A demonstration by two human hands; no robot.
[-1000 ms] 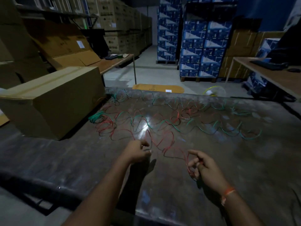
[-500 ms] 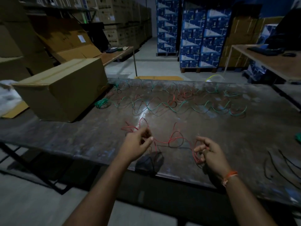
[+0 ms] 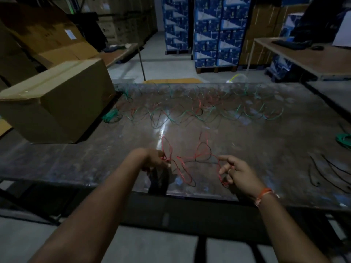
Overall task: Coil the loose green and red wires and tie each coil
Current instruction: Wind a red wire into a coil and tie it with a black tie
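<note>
A thin red wire loops over the near part of the dark table, running between my two hands. My left hand pinches one stretch of it near the table's front edge. My right hand holds a small red coil that hangs from its curled fingers, forefinger pointing left. Farther back, loose green and red wires lie tangled across the table's width. One small green coil lies by the box, and another green coil sits at the right edge.
A large cardboard box stands on the table's left side. Dark cable pieces lie at the near right. Stacked blue cartons and brown boxes fill the background, with a second table at the right.
The red wire has been drawn toward the front edge, away from the tangle. Both hands moved nearer to me, and the view pulled back from the table.
</note>
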